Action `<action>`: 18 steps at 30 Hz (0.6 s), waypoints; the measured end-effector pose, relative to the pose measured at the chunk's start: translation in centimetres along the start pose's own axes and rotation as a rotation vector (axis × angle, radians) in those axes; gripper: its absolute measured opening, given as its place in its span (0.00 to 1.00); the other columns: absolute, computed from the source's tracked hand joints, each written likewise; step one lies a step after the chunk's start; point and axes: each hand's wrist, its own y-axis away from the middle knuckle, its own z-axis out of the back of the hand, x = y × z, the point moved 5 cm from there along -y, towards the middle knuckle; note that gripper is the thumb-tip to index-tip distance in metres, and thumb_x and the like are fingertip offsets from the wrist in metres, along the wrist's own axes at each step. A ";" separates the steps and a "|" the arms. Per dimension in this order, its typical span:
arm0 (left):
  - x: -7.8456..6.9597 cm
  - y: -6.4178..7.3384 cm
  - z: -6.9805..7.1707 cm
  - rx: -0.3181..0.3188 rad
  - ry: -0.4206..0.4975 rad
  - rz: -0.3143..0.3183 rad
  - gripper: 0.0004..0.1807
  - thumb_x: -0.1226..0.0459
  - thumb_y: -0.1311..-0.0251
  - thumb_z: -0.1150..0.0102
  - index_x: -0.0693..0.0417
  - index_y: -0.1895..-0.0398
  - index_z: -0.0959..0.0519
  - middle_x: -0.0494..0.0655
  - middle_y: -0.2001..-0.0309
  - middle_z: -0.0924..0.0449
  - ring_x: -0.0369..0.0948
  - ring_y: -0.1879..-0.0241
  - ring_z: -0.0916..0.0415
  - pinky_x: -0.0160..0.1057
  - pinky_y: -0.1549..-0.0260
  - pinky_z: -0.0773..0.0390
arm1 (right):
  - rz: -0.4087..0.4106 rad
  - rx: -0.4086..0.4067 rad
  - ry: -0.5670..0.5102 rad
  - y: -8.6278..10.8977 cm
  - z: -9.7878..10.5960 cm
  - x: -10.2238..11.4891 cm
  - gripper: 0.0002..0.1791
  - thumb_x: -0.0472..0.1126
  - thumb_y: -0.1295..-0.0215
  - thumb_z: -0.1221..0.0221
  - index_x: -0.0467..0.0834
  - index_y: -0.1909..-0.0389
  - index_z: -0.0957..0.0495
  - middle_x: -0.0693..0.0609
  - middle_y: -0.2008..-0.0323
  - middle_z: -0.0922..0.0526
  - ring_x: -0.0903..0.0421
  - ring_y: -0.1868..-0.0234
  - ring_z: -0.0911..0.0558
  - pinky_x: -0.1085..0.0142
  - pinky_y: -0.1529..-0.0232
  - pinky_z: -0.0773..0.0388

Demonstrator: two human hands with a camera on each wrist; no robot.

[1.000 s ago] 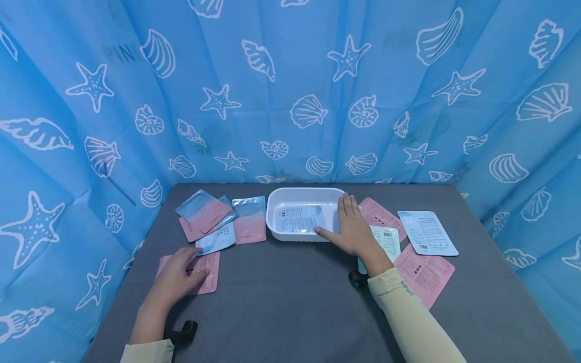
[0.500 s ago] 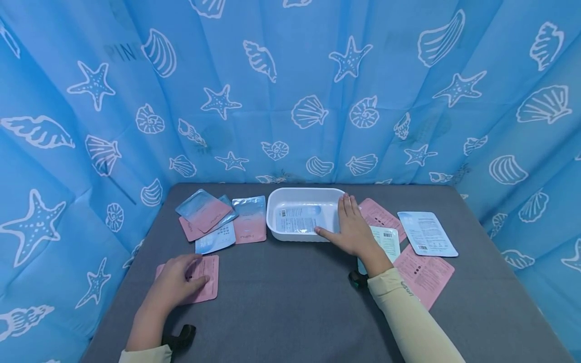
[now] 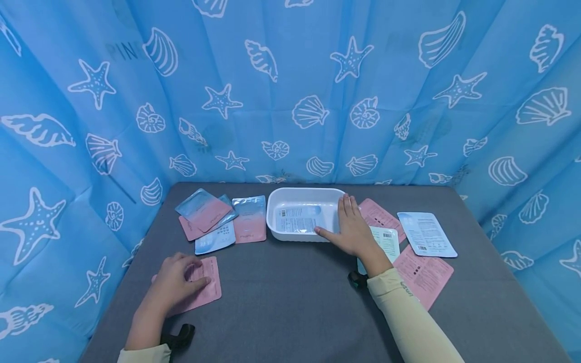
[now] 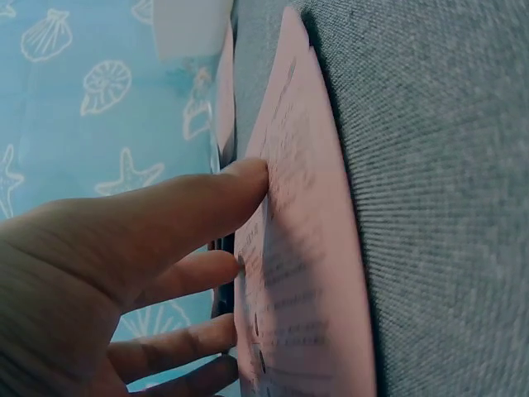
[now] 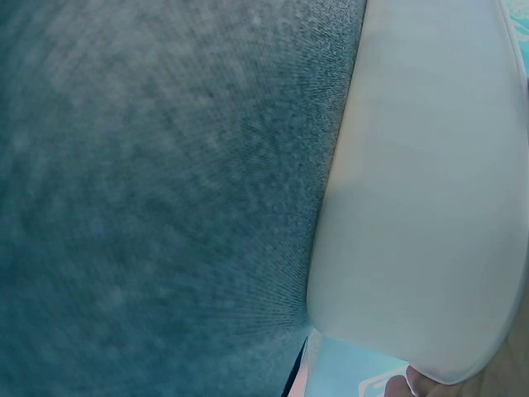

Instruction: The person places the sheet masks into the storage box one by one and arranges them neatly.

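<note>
My left hand [image 3: 174,283] rests over a flat pink sachet [image 3: 206,290] at the left front of the table. In the left wrist view, the thumb touches the printed face of this pink sachet [image 4: 306,215], and the loosely bent, spread fingers meet its edge. My right hand [image 3: 351,229] lies with straight fingers along the right rim of a white plastic tray [image 3: 274,230], thumb over its front side. A clear-and-blue printed sachet [image 3: 297,219] lies inside the tray. The right wrist view shows the tray's outer wall [image 5: 421,190] close up, with fingertips partly visible below it.
Left of the tray are an overlapping pile of blue and pink sachets [image 3: 209,214], a blue-white sachet [image 3: 215,239] and a blue-pink sachet [image 3: 249,222]. To its right lie a pale green sachet [image 3: 386,242], a light blue sachet [image 3: 427,234] and pink sachets [image 3: 424,275]. A patterned curtain [image 3: 290,101] hangs behind.
The pink sachet under my left hand has slid toward me, out from beside the blue-white sachet, and turned slightly. The left hand shifted a little with it. My right hand and the tray stayed put.
</note>
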 end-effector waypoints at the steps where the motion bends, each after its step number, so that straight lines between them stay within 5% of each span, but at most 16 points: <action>1: 0.1 0.0 0.0 0.008 0.002 0.009 0.32 0.41 0.43 0.23 0.49 0.41 0.15 0.57 0.41 0.21 0.59 0.40 0.28 0.69 0.50 0.24 | 0.000 0.001 -0.001 0.0 0.0 0.0 0.72 0.85 0.38 0.50 0.34 0.15 0.63 0.39 0.13 0.64 0.39 0.12 0.64 0.38 0.17 0.52; 9: 0.3 -0.3 -0.3 0.015 0.094 -0.004 0.26 0.44 0.48 0.18 0.48 0.52 0.14 0.49 0.56 0.25 0.46 0.56 0.28 0.43 0.61 0.26 | -0.003 -0.003 0.000 0.0 0.0 0.0 0.72 0.85 0.38 0.50 0.35 0.14 0.63 0.39 0.13 0.64 0.39 0.12 0.64 0.38 0.17 0.52; 18: 0.3 -0.2 -0.3 0.033 0.210 0.054 0.27 0.47 0.53 0.15 0.51 0.59 0.18 0.49 0.59 0.26 0.46 0.58 0.28 0.40 0.64 0.28 | -0.003 -0.017 -0.006 -0.1 0.0 0.0 0.71 0.84 0.38 0.49 0.33 0.15 0.61 0.38 0.13 0.62 0.38 0.12 0.63 0.38 0.17 0.53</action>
